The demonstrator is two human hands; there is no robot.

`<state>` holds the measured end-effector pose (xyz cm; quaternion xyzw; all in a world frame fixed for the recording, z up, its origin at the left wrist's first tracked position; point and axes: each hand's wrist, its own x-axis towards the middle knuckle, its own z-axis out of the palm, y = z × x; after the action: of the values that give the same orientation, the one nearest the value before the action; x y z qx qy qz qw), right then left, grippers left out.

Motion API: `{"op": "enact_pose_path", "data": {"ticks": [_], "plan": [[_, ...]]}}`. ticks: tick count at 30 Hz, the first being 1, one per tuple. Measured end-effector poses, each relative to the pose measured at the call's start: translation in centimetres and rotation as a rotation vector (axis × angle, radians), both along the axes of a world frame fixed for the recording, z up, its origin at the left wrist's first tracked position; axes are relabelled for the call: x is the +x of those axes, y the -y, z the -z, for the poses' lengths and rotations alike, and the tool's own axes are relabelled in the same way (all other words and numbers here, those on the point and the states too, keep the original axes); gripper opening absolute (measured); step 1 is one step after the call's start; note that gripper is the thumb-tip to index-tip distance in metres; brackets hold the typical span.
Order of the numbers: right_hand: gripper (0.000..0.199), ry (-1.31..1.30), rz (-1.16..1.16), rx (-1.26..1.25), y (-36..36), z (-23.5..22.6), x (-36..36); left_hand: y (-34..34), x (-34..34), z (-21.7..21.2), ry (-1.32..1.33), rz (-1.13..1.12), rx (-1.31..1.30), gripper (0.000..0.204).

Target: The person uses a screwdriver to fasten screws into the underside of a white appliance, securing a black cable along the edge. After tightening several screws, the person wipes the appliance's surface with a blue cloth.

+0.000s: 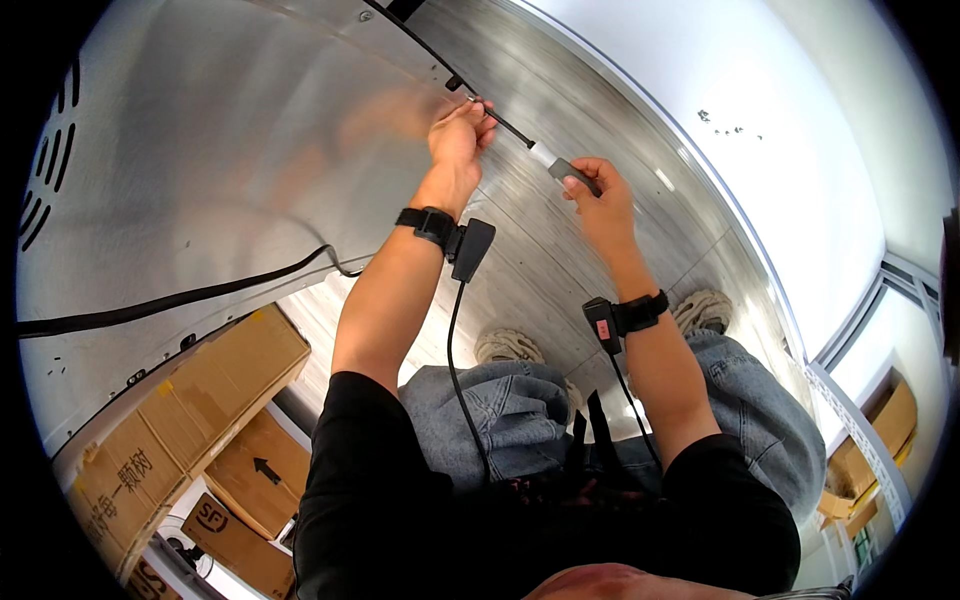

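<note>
1. Holding a screwdriver (545, 158), we close our right hand (600, 200) around its grey handle, the grip clenched firmly on it.
2. From that grip the thin dark shaft runs up and to the left, ending at our left hand (460, 135).
3. Our left grip is pinched on the shaft near its tip, fingers (478, 112) bunched together, pressing close to the metal panel (220, 150).
4. Just beyond the left grip, a small dark fitting (453, 83) sits on the panel beside a seam; we cannot tell whether the tip touches it.
5. Below each grip, a black band wraps the wrist: the left one (430, 225) carries a dark box with a cable hanging down, the right one (640, 312) a small box with a red patch.
6. Far below the left grip, a black cable (180, 297) crosses the panel, and brown cardboard boxes (190, 410) sit lower still.
7. Under both grips we see our grey-blue jeans (500, 410) and pale shoes (510, 347) on the floor.
</note>
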<state>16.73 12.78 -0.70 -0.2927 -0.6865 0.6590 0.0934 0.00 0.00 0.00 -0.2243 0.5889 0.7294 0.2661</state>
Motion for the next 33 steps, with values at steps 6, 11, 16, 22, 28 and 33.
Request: {"op": "enact_pose_path", "data": {"ticks": [6, 11, 16, 22, 28, 33], "plan": [[0.017, 0.128, -0.077, -0.285, -1.5, -1.7, -0.6, -0.3, -0.3, 0.1, 0.007, -0.023, 0.007, 0.01], [0.024, 0.081, -0.003, -0.043, 0.3, -0.7, 0.0, -0.5, -0.1, 0.7, -0.007, -0.048, -0.01, 0.008], [0.025, 0.028, 0.077, -0.077, 1.3, 2.5, 1.2, -0.7, 0.1, 0.4, -0.012, -0.133, -0.057, 0.01], [0.025, 0.117, 0.028, -0.43, 0.6, 0.5, 0.5, -0.2, 0.3, -0.4, -0.024, -0.046, -0.007, 0.01], [0.031, 0.029, 0.141, -0.148, 1.3, 3.8, 1.0, -0.7, -0.1, 0.7, -0.015, -0.055, 0.006, 0.006], [0.031, 0.049, 0.114, -0.291, 2.4, 2.0, 1.5, -0.3, 0.1, 0.5, -0.016, -0.036, 0.003, 0.008]]}}
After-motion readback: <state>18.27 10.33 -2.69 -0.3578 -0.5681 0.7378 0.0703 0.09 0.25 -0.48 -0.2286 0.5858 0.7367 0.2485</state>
